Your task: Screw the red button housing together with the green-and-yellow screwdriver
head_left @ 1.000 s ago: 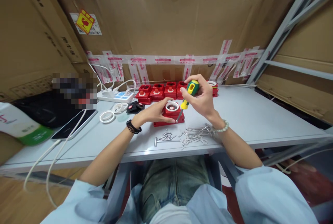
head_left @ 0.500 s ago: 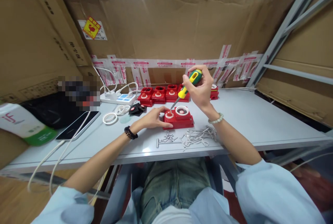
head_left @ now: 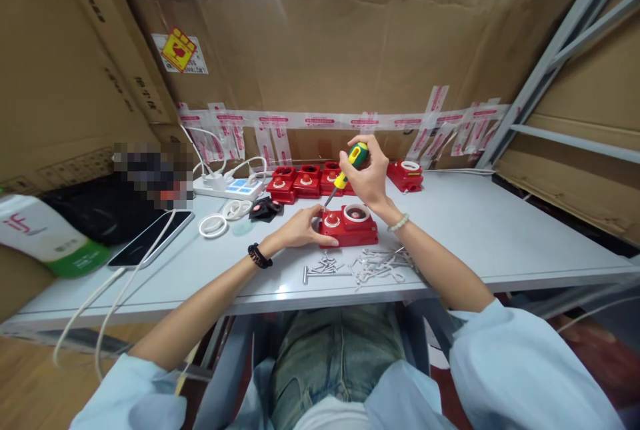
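Observation:
A red housing (head_left: 345,237) with a white ring on its right and a round red knob on its left rests on the table. My left hand (head_left: 303,229) grips its left end, thumb in front and fingers behind. In my right hand (head_left: 371,177) is a yellow and green screwdriver (head_left: 356,157), tilted with its tip down at the housing's back left corner. Whether the tip sits in a screw is too small to tell. Close in front of the housing lie a pile of small screws (head_left: 327,262) and a heap of metal hooks or pins (head_left: 377,267).
Several similar red housings (head_left: 307,183) line the back, with another one (head_left: 406,177) farther right. White rings (head_left: 213,226), black parts (head_left: 265,209), a power strip (head_left: 230,187), a phone (head_left: 150,240) and a white-green tube (head_left: 47,237) lie to the left. Cardboard (head_left: 325,37) walls the back.
My right hand and the screwdriver have shifted left, the tip moving from near the knob to the housing's back left corner. My left hand keeps its grip on the housing.

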Action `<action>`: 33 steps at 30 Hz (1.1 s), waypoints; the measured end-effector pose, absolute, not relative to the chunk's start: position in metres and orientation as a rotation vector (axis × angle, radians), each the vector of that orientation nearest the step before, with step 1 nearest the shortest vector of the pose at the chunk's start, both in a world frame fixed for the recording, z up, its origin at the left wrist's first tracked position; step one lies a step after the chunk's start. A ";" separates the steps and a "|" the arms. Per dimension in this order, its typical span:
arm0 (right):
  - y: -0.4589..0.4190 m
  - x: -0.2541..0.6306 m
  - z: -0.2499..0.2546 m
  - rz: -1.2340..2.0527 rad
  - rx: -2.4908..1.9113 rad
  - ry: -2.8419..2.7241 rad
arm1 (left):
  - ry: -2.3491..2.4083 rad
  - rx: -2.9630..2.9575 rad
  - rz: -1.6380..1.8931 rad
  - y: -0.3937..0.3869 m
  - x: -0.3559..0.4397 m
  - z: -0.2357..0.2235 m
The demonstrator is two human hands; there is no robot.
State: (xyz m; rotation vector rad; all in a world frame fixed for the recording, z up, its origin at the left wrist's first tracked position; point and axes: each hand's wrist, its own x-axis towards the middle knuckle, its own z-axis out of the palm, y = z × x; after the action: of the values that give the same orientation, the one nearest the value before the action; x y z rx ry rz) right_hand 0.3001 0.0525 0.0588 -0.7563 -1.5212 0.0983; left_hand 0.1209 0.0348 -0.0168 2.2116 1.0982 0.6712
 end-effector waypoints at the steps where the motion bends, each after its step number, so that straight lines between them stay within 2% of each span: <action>1: 0.053 0.300 0.058 0.098 -0.752 -1.524 | 1.095 2.216 0.672 0.036 0.121 -0.017; 15: 0.052 0.293 0.055 0.171 -0.749 -1.633 | 1.089 2.230 0.674 0.034 0.121 -0.016; 22: 0.058 0.282 0.067 0.060 -0.785 -1.788 | 1.121 2.245 0.669 0.033 0.122 -0.015; 33: 0.065 0.284 0.061 0.055 -0.885 -1.663 | 1.117 2.248 0.670 0.035 0.121 -0.017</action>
State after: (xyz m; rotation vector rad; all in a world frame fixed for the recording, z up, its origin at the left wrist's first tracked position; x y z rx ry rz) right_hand 0.2837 0.0651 0.0611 -0.8851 -1.6632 0.0553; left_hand 0.1209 0.0348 -0.0172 2.2478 1.1173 0.6700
